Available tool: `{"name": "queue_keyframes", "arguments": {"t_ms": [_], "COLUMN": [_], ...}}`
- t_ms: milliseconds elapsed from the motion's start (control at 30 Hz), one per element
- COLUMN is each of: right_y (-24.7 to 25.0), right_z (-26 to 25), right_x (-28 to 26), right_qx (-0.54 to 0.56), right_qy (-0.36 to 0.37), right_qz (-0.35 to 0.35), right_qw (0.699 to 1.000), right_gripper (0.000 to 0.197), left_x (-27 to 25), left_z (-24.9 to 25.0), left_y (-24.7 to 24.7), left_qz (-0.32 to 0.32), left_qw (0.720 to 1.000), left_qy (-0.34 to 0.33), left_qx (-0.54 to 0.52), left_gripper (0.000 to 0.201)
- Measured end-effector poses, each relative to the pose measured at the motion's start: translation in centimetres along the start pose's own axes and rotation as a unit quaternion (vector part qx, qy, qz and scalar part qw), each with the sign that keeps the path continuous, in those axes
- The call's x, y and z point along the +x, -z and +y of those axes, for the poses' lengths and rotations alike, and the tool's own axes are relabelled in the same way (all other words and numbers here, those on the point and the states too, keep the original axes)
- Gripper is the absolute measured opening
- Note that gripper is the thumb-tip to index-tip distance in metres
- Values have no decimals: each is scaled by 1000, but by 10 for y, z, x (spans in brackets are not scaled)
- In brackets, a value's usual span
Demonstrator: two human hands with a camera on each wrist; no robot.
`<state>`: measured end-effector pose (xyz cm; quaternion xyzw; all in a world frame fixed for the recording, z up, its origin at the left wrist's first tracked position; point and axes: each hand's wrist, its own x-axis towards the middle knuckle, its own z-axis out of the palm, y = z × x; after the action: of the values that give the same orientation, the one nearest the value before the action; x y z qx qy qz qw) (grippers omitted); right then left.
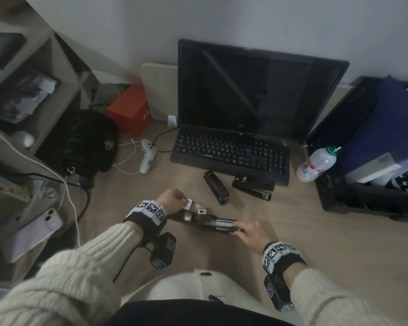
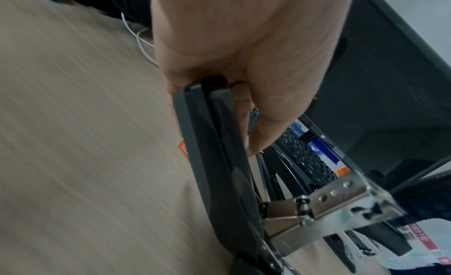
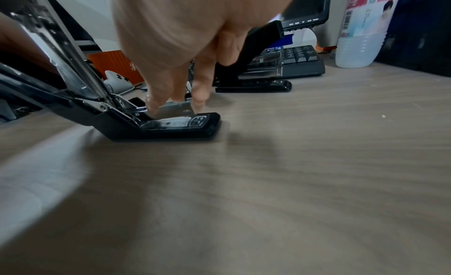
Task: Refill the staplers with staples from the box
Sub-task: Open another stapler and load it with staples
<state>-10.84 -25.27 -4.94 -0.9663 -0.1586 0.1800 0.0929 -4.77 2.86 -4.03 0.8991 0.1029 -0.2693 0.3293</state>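
A black stapler (image 1: 205, 222) lies swung wide open on the desk in front of me. My left hand (image 1: 172, 200) grips the end of its raised black top cover (image 2: 195, 144); the steel pusher block (image 2: 341, 200) sticks out below. My right hand (image 1: 247, 231) has two fingertips (image 3: 156, 105) pressed onto the front of the metal magazine (image 3: 175, 107) above the base (image 3: 175, 126). A small red-and-white staple box (image 1: 190, 204) sits on the desk just beyond my left hand. Two more black staplers (image 1: 216, 187) (image 1: 252, 184) lie in front of the keyboard.
A keyboard (image 1: 231, 151) and a dark monitor (image 1: 252, 90) stand behind the staplers. A plastic bottle (image 1: 316, 163) and a dark box are at the right. At the left are a black bag (image 1: 85, 142), a white controller (image 1: 147, 156), cables and a phone (image 1: 33, 234).
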Motion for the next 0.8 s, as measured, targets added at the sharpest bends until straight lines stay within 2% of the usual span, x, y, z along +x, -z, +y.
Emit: {"name": "queue_keyframes", "arguments": {"t_ms": [267, 433, 533, 600, 700, 800], "right_y": [-1, -13, -30, -36, -17, -19], "right_z": [-5, -9, 7, 18, 12, 18], "right_x": [-3, 7, 16, 20, 12, 10], "right_qx": [3, 50, 77, 93, 125, 126], "right_qy": [0, -14, -3, -11, -27, -50], "right_qz": [-21, -30, -40, -30, -12, -6], "right_qw": [1000, 998, 996, 995, 992, 991], "right_gripper": [33, 29, 40, 39, 34, 46], "left_x": [0, -3, -4, -6, -9, -15], "left_z": [-4, -3, -4, -5, -7, -6], "left_y": [0, 0, 4, 6, 9, 11], "left_qz": [7, 7, 8, 8, 4, -7], "left_qw": [1000, 1000, 1000, 1000, 1000, 999], "left_qy": [5, -3, -1, 5, 20, 41], "left_qx": [0, 2, -6, -5, 3, -6], "left_gripper": [24, 24, 24, 26, 32, 36]}}
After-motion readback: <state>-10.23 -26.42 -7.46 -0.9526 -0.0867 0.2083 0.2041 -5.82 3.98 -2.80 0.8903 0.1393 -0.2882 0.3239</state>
